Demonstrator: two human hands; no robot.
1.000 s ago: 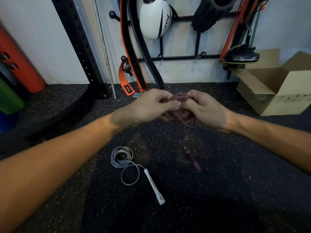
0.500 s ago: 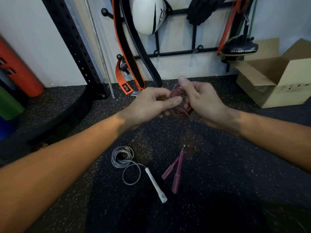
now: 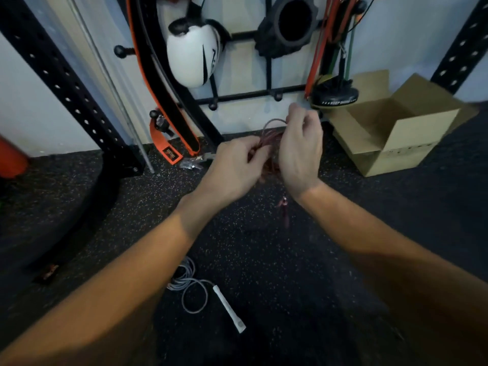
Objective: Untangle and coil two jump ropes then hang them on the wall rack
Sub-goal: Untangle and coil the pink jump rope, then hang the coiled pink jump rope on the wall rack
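slippage is my main worry: my left hand (image 3: 235,165) is curled round the bundled red jump rope (image 3: 268,141), held in the air between both hands, and my right hand (image 3: 301,154) pinches a loop at its top. if either grip eases, the springy turns could spill into a tangle. the dangling red handles (image 3: 284,211) could swing and snag a loop. the grey jump rope (image 3: 184,273) lies coiled on the floor, partly behind my left forearm. my fingertips are mostly hidden, blur smears the handles, and i cannot tell which peg on the wall rack (image 3: 250,95) is free.
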